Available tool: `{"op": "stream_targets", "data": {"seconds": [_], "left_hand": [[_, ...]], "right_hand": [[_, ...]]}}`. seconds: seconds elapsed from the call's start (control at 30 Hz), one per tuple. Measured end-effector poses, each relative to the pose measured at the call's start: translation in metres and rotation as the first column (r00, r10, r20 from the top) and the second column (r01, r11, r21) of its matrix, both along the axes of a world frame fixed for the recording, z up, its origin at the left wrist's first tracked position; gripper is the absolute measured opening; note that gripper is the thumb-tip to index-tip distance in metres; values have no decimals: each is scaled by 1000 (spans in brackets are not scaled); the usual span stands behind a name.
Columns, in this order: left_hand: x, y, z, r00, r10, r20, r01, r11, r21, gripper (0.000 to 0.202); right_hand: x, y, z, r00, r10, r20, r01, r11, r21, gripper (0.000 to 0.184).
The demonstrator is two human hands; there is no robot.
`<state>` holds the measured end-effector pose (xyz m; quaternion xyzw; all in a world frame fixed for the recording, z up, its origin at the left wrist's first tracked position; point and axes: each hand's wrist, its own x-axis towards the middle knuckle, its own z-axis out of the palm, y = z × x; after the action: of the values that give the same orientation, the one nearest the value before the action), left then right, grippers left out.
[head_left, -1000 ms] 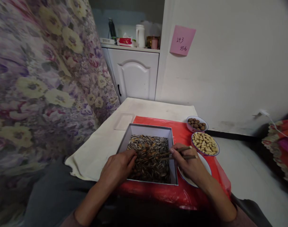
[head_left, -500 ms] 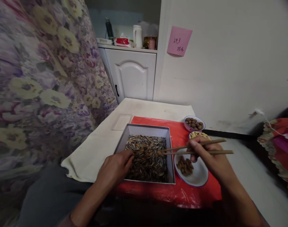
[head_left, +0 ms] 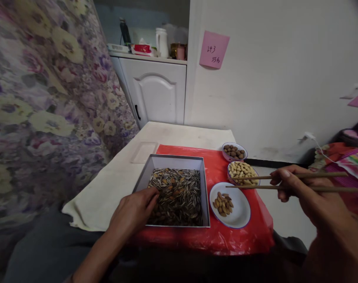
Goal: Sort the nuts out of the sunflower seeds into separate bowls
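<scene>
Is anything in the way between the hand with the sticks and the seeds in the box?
Yes, low things. The white bowl of brown nuts, with the peanut bowl just beyond it, lies between the right hand and the box, and the box's right side stands beside the seeds. The air above looks open.

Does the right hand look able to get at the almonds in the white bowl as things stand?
Probably yes: the right hand holds chopsticks, tips apart and seemingly near the white bowl, whose almonds lie uncovered. The left hand is at the box, out of the way.
</scene>
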<state>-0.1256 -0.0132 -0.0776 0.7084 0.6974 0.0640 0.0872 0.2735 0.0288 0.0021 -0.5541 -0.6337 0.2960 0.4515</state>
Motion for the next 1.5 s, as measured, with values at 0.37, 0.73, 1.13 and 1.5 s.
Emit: {"op": "stream_targets", "data": {"seconds": [0.37, 0.73, 1.13, 1.5], "left_hand": [[3, -2, 3, 1000, -7, -20, 8, 1000, 14, 27], [1, -3, -1, 1000, -19, 16, 19, 999, 32, 24], [1, -4, -1, 1000, -17, 14, 17, 999, 33, 26], [1, -4, -1, 1000, -14, 12, 14, 1000, 21, 26]], "right_hand": [[-85, -6, -19, 972, 224, -75, -217, 972, 91, 22], [-147, 1, -68, 887, 456, 79, -460, 887, 45, 19], [-115, 3, -39, 936, 309, 170, -330, 937, 111, 24], [-125, 0, -54, 879, 457, 137, -460, 888, -14, 35]]}}
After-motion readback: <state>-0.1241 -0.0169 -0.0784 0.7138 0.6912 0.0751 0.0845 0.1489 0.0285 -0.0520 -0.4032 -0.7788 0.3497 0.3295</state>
